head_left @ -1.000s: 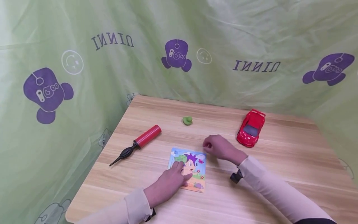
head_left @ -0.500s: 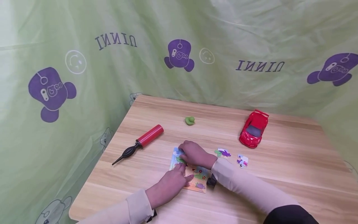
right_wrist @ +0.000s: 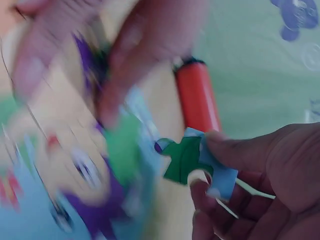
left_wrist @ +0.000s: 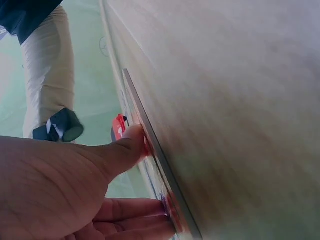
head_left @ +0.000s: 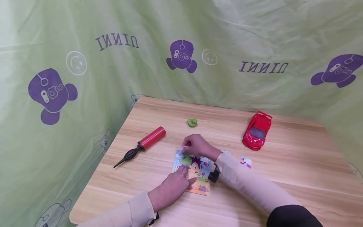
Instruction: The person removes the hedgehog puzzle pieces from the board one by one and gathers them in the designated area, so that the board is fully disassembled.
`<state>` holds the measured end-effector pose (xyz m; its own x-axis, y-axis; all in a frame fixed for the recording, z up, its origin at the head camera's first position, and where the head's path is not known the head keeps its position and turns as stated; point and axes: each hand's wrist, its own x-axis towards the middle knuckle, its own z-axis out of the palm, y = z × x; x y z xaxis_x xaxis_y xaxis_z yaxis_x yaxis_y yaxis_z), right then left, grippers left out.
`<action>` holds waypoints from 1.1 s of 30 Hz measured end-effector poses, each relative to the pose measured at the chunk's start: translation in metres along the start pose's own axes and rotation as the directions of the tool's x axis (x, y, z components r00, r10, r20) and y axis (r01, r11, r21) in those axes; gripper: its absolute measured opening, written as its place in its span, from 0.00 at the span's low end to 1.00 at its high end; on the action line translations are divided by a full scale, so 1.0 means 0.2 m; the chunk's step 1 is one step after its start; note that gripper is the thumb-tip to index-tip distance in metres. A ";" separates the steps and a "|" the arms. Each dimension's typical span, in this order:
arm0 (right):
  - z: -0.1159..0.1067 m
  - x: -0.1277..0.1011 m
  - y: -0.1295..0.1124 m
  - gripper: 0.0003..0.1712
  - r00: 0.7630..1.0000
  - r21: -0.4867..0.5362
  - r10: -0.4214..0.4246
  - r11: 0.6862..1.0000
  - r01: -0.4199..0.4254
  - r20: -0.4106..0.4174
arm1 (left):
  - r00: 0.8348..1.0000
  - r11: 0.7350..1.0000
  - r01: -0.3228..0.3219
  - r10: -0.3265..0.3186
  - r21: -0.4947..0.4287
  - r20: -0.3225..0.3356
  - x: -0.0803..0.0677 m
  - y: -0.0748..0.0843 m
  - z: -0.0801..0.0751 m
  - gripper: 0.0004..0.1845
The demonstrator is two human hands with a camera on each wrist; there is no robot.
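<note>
Right wrist view: my right hand (right_wrist: 260,175) pinches a thin, light, stiff puzzle piece (right_wrist: 192,160) by its edge, over the puzzle board (head_left: 193,171) at 12 o'clock; left hand (head_left: 170,187) fingers press the board flat on the counter (head_left: 283,164).

Bright even light; both wrist views blurred.

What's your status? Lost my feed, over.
Left hand pressing puzzle board flat. Right hand pinching puzzle piece above board's far corner. Nothing in the way.
</note>
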<state>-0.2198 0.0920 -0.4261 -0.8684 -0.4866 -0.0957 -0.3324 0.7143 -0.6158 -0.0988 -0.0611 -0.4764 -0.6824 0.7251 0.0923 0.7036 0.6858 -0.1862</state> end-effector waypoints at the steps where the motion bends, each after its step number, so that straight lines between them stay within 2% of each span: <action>1: -0.03 0.00 0.02 0.08 1.000 -0.001 0.007 1.000 -0.007 -0.015 | 1.000 1.000 0.003 -0.003 -0.015 0.005 0.00 0.00 0.00 0.19; 6: -0.18 -0.03 0.15 0.08 0.994 0.019 0.105 0.994 -0.104 -0.039 | 0.999 0.993 0.039 -0.035 -0.112 0.031 -0.02 0.00 -0.02 0.19; 10: -0.27 -0.05 0.25 0.06 0.987 0.033 0.161 0.986 -0.162 0.010 | 0.998 0.989 0.060 -0.054 -0.134 0.043 -0.04 -0.02 -0.03 0.17; 14: -0.31 -0.08 0.31 0.06 0.978 0.003 0.195 0.981 -0.196 0.067 | 0.995 0.987 0.071 -0.061 -0.145 0.074 -0.06 -0.03 -0.04 0.17; 23: -0.29 -0.10 0.36 0.05 0.981 -0.096 0.168 0.983 -0.160 0.094 | 0.998 0.981 0.050 -0.040 -0.185 0.056 -0.11 -0.09 -0.02 0.17; 25: -0.29 -0.11 0.36 0.05 0.983 -0.124 0.170 0.979 -0.161 0.069 | 0.997 0.977 0.056 -0.044 -0.206 0.062 -0.11 -0.10 -0.01 0.17; 28: -0.29 -0.13 0.34 0.09 0.990 -0.186 0.142 0.972 -0.141 -0.010 | 0.998 0.982 0.045 -0.038 -0.185 0.043 -0.11 -0.11 0.00 0.19; 31: -0.26 -0.16 0.29 0.11 0.994 -0.216 0.075 0.972 -0.090 -0.075 | 1.000 0.990 0.026 -0.024 -0.142 0.011 -0.10 -0.12 0.00 0.22; 33: -0.22 -0.18 0.25 0.10 0.998 -0.210 0.013 0.977 -0.026 -0.066 | 1.000 0.994 0.013 -0.014 -0.105 -0.005 -0.10 -0.13 0.01 0.24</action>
<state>-0.2210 0.1677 -0.4201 -0.8950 -0.4431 -0.0516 -0.3792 0.8165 -0.4354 -0.1048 -0.0934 -0.4752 -0.6909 0.7160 0.0999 0.7115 0.6980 -0.0811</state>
